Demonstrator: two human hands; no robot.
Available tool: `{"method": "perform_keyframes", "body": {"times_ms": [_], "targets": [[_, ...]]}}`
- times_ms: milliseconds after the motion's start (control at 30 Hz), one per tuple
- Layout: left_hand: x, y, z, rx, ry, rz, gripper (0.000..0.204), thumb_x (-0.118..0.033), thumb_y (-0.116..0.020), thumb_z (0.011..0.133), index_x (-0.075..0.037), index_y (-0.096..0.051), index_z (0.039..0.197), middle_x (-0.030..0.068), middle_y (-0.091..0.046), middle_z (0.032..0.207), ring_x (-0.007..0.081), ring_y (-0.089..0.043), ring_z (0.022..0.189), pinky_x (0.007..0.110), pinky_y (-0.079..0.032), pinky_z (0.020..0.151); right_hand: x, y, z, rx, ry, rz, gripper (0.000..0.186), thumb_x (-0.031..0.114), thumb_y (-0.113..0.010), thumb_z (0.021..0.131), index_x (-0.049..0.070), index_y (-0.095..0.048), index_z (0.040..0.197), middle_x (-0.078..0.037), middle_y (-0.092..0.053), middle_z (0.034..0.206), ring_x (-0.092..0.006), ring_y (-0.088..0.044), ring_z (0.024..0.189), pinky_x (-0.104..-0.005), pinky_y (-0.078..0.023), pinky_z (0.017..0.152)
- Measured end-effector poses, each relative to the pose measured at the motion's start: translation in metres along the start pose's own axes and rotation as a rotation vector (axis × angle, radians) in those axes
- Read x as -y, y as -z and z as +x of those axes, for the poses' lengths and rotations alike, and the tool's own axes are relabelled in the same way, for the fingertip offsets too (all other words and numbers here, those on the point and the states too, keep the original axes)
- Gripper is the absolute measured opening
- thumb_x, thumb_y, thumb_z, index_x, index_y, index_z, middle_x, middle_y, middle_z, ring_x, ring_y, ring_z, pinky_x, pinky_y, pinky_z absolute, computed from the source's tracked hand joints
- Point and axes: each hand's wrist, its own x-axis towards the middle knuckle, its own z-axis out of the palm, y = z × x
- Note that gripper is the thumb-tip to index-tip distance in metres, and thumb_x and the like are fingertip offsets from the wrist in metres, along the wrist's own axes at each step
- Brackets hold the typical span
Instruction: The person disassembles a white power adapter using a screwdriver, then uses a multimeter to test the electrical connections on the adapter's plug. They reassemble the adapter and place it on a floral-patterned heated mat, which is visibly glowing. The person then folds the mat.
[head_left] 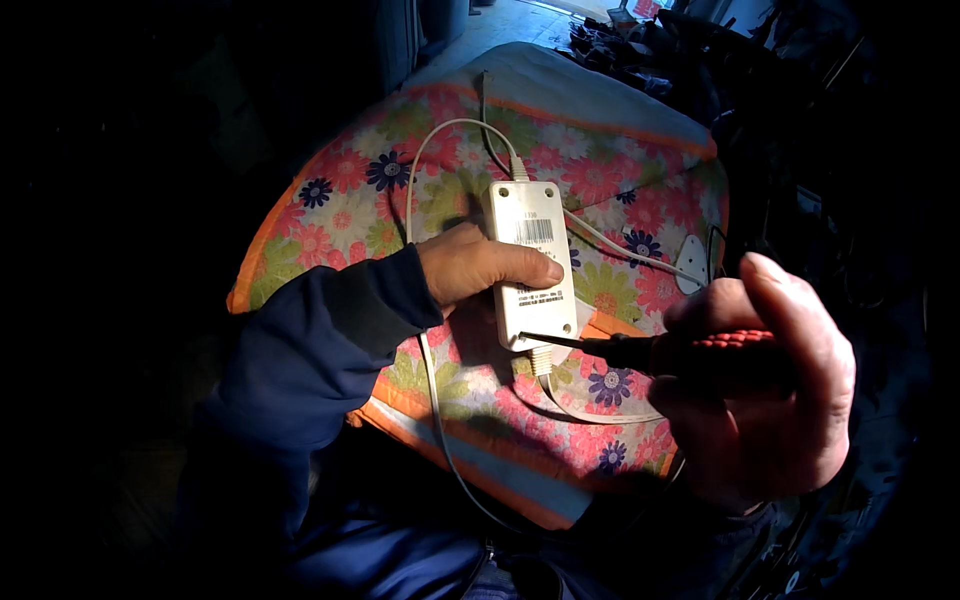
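Observation:
A white, oblong plastic electrical box (510,212) with a printed label and dark screw holes at its corners is held above the flowered cloth. My left hand (478,262) grips it from the left side, thumb across its face and the other fingers hidden behind. In my right hand (775,400) is a screwdriver (622,350) with a red and black handle. Its thin dark shaft points left, and the tip meets the hole at the box's lower left corner. White cables (540,368) leave the box at its top and bottom ends.
Beneath lies a flowered cloth (340,215) with orange edging. A white cable (432,380) loops over its left side. Right of the box, a white power strip or socket (690,262) rests on the cloth. Dark clutter (640,65) is piled beyond at the far right.

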Motion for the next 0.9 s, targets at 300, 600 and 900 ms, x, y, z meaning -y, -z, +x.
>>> {"method": "perform_keyframes", "body": {"times_ms": [300,600,900], "targets": [[0.004,0.002,0.002,0.243,0.033,0.15,0.049,-0.021,-0.076,0.085,-0.001,-0.062,0.128,0.0113,-0.069,0.117,0.0213,-0.064,0.111,0.036,-0.048,0.098,-0.023,0.008,0.0,-0.447,-0.183,-0.244,0.054,0.008,-0.072,0.094,-0.008,-0.049,0.14,-0.017,-0.07,0.106,-0.0147,-0.067,0.089,-0.0256,-0.057,0.074],[-0.008,-0.007,-0.002,0.303,0.01,0.176,0.056,-0.017,-0.074,0.086,0.004,-0.06,0.135,0.016,-0.068,0.125,0.0236,-0.064,0.115,0.036,-0.048,0.102,-0.022,0.002,-0.004,-0.395,-0.221,-0.147,0.053,0.004,-0.072,0.093,-0.008,-0.05,0.139,-0.016,-0.069,0.104,-0.0138,-0.067,0.087,-0.0255,-0.056,0.076],[-0.016,-0.015,-0.005,0.28,0.012,0.245,0.055,-0.019,-0.074,0.085,0.004,-0.061,0.134,0.0152,-0.067,0.125,0.023,-0.062,0.117,0.035,-0.046,0.104,-0.023,0.004,-0.009,-0.274,-0.142,-0.209,0.058,-0.004,-0.078,0.083,-0.009,-0.052,0.135,-0.018,-0.068,0.107,-0.017,-0.068,0.09,-0.0289,-0.057,0.082]]}}
